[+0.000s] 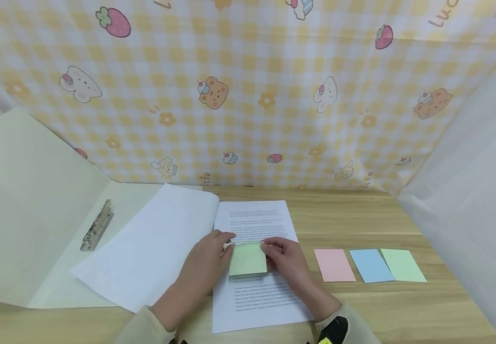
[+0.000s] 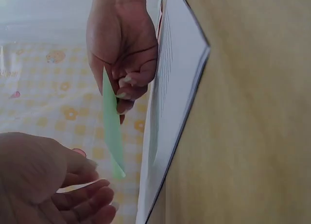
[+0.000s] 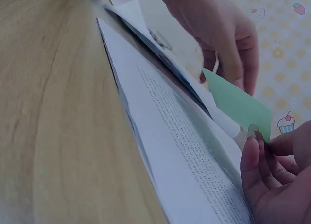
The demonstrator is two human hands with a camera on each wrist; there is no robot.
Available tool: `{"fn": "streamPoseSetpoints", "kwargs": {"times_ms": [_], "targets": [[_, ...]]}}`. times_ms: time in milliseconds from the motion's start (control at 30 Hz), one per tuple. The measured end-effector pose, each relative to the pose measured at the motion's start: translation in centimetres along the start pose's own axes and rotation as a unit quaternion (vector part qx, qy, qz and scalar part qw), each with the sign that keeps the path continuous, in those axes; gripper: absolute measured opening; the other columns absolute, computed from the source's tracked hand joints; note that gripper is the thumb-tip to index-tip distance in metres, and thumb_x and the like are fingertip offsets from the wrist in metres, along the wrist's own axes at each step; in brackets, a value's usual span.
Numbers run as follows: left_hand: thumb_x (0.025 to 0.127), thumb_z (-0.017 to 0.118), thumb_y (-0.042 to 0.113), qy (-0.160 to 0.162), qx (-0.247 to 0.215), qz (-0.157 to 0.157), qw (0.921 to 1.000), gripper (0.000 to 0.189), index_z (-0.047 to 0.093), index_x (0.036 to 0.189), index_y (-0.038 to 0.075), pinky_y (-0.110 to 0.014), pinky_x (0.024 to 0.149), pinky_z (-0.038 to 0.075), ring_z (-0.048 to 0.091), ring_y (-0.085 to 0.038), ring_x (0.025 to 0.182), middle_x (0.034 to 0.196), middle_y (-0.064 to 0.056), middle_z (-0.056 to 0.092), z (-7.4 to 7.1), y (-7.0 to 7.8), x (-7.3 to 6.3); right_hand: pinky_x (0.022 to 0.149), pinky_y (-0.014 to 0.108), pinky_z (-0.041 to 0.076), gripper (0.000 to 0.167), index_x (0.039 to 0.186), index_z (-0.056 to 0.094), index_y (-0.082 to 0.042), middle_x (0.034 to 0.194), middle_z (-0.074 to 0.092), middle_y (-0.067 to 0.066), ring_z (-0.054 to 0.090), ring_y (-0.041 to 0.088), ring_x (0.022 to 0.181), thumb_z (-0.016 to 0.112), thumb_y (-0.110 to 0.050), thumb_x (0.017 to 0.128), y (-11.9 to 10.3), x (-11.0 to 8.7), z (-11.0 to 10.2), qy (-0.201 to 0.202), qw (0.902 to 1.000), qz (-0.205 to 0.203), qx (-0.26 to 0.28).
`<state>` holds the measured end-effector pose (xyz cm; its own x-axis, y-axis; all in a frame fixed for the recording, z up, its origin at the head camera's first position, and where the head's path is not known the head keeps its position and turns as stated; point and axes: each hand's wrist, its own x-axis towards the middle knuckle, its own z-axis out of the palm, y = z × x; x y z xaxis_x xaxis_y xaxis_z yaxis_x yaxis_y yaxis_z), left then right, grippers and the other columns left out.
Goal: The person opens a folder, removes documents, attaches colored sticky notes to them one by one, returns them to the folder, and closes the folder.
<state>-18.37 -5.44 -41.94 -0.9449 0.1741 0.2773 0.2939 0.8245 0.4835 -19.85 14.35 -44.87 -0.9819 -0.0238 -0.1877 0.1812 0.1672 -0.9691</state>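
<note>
A light green sticky note (image 1: 248, 259) is raised over a printed page (image 1: 269, 301), standing nearly edge-on in the left wrist view. My right hand (image 1: 288, 263) pinches it at its upper right corner between thumb and fingers. My left hand (image 1: 207, 260) is beside the note's left edge, thumb and fingers loosely bent and parted. The left wrist view has a small gap between the left hand (image 2: 58, 185) and the free end of the green note (image 2: 112, 131). In the right wrist view, the right thumb and fingertips (image 3: 252, 136) hold the note's near corner.
Pink (image 1: 335, 265), blue (image 1: 370, 265) and green (image 1: 403, 265) sticky notes lie on the wooden table to the right. Left of the page, an open folder (image 1: 54, 291) with a metal clip (image 1: 97, 224) holds a lifted white sheet (image 1: 153, 253). A patterned cloth (image 1: 248, 134) hangs behind.
</note>
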Motion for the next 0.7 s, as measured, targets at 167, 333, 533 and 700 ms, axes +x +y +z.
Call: {"fn": "streamPoseSetpoints", "kwargs": {"times_ms": [167,333,533,700], "targets": [[0.09,0.073,0.009,-0.043,-0.037,-0.05,0.9971,0.009,0.077,0.099,0.008,-0.022,0.062,0.047,0.054,-0.008,0.068,0.089,-0.002,0.073,0.0,-0.3,0.4,0.061,0.022,0.054,0.026,0.116,0.068,0.004,0.086,0.075,0.009,0.063,0.012,0.07,0.065,-0.014,0.098,-0.4,0.1,-0.6,-0.013,0.9992,-0.016,-0.033],[0.092,0.072,0.009,-0.059,-0.048,-0.066,0.9949,0.005,0.077,0.091,0.01,-0.026,0.067,0.051,0.058,-0.01,0.074,0.086,0.0,0.073,0.3,-0.5,0.7,0.059,0.021,0.051,0.023,0.114,0.07,0.002,0.078,0.071,0.006,0.059,0.012,0.065,0.065,-0.014,0.098,-0.6,0.3,-1.0,-0.03,0.9965,-0.033,-0.07],[0.093,0.071,0.011,-0.072,-0.048,-0.083,0.9929,0.006,0.076,0.092,0.009,-0.025,0.065,0.05,0.057,-0.011,0.071,0.085,-0.001,0.072,0.7,-0.7,0.9,0.052,0.021,0.045,0.017,0.108,0.073,-0.004,0.069,0.063,0.003,0.054,0.013,0.059,0.066,-0.016,0.098,-0.1,0.7,-1.1,-0.025,0.9922,-0.047,-0.113],[0.093,0.071,0.011,-0.078,-0.054,-0.087,0.9917,0.006,0.076,0.09,0.009,-0.024,0.063,0.048,0.055,-0.011,0.068,0.082,-0.001,0.071,1.3,-1.2,1.0,0.048,0.022,0.047,0.015,0.104,0.074,-0.005,0.068,0.064,0.002,0.055,0.011,0.054,0.069,-0.015,0.096,0.7,1.0,-1.1,-0.022,0.9857,-0.064,-0.154]]}}
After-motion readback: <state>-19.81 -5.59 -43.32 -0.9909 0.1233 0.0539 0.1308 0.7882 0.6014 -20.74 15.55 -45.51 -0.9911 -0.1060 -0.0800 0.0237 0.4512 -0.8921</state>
